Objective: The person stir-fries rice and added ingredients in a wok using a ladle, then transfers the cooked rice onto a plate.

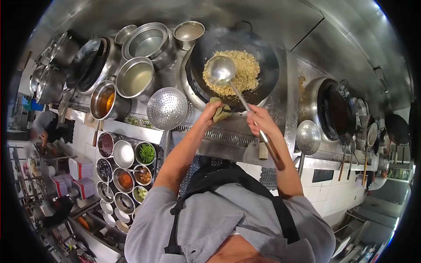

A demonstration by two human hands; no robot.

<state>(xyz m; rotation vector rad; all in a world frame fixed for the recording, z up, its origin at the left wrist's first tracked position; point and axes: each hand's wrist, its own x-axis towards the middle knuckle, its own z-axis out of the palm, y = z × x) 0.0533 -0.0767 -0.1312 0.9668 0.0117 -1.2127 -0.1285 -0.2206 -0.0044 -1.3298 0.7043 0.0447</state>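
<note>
Wok [268,65] holds rice [245,72] under ladle [222,70], nearby pot [151,91] w/ pale liq. [135,80]

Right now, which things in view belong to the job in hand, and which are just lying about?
In use:
wok
rice in it
ladle, in the right hand
cloth, in the left hand at the wok's near edge

Apparently lying about:
left strainer
right strainer
chopped greens, possibly an ingredient but untouched

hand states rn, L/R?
Left hand: closed, holding a cloth at the near edge of the wok.
Right hand: closed, holding the ladle by its handle.
</note>
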